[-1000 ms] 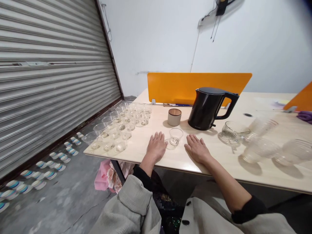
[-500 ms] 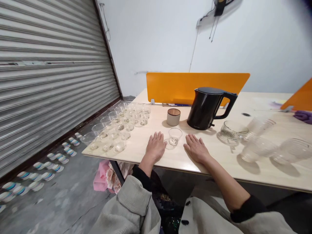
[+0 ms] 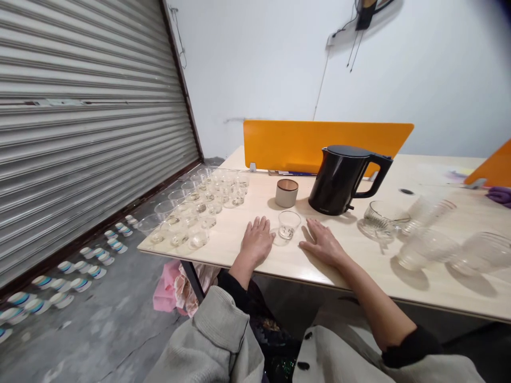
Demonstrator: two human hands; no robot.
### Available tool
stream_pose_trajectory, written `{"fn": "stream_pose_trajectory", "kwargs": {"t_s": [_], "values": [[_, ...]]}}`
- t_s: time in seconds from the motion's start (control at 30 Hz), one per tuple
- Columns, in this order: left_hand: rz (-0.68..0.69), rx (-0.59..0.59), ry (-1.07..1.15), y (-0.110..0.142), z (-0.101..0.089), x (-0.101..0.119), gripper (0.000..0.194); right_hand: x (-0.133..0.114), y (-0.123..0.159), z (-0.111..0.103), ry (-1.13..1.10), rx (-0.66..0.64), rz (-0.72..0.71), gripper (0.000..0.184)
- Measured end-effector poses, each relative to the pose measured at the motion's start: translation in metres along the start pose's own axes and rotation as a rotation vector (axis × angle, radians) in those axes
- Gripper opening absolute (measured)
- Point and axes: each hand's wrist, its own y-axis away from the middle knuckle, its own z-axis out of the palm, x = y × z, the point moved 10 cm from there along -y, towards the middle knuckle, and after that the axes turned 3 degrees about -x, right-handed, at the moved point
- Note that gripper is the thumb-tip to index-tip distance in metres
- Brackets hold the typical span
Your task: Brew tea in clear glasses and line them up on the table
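Observation:
My left hand (image 3: 256, 242) lies flat on the table, fingers stretched out, holding nothing. My right hand (image 3: 321, 242) is open too, its thumb spread and its palm edge slightly raised. Between them stands a clear plastic cup (image 3: 288, 224) with some dark bits at its bottom; neither hand grips it. Behind the cup is a small grey ceramic cup (image 3: 286, 193) with a brown inside. A black electric kettle (image 3: 339, 180) stands beyond my right hand, handle to the right. Left of my left hand, rows of clear plastic cups (image 3: 199, 207) hold a little contents.
Stacks of clear cups (image 3: 429, 247) lie on the right of the table, near a glass bowl (image 3: 385, 215) with tongs. An orange divider (image 3: 287, 143) runs behind the kettle. Several white tubs (image 3: 80, 266) stand on the floor at left. A pink bag (image 3: 165, 287) sits under the table.
My right hand has turned slightly, its thumb now further from the fingers and its palm lifting a little. My left hand stays flat. The view has shifted slightly.

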Motion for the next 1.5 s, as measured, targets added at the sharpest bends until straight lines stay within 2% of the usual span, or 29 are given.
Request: {"fn": "stream_pose_trajectory", "kwargs": {"t_s": [0.07,0.23,0.37,0.47,0.57,0.73,0.9,1.0,1.2,1.4,1.5], "values": [[0.001,0.002,0.003,0.0,-0.001,0.0,0.063,-0.005,-0.005,-0.003,-0.193,-0.005,-0.036,0.096],[-0.003,0.002,0.004,0.0,-0.001,0.0,0.063,-0.032,-0.022,0.004,-0.731,-0.102,-0.09,0.101],[0.002,0.008,0.0,0.001,-0.003,0.001,0.062,-0.042,-0.034,0.019,-0.951,-0.15,-0.084,0.096],[0.002,0.007,0.001,0.001,-0.003,0.001,0.062,-0.042,-0.037,0.02,-0.922,-0.095,-0.101,0.081],[0.001,0.005,0.005,0.002,-0.003,0.001,0.063,-0.044,-0.033,0.001,-0.736,0.078,-0.223,0.067],[0.007,0.011,0.011,0.001,-0.002,0.0,0.063,-0.059,-0.017,-0.026,-0.322,0.352,-0.434,0.062],[0.009,0.021,0.006,-0.002,0.001,-0.001,0.062,-0.071,-0.003,-0.036,-0.103,0.52,-0.541,0.055],[0.01,0.026,0.002,-0.002,0.002,-0.001,0.062,-0.071,-0.003,-0.041,-0.082,0.529,-0.524,0.054],[0.008,0.048,0.005,0.0,0.0,-0.001,0.061,-0.049,-0.013,-0.037,-0.238,0.413,-0.315,0.063],[0.007,0.048,0.005,0.0,0.0,-0.001,0.061,-0.047,-0.012,-0.032,-0.304,0.39,-0.312,0.067],[0.004,0.042,0.006,0.0,0.001,-0.002,0.062,-0.042,-0.014,-0.033,-0.462,0.378,-0.291,0.072]]}}
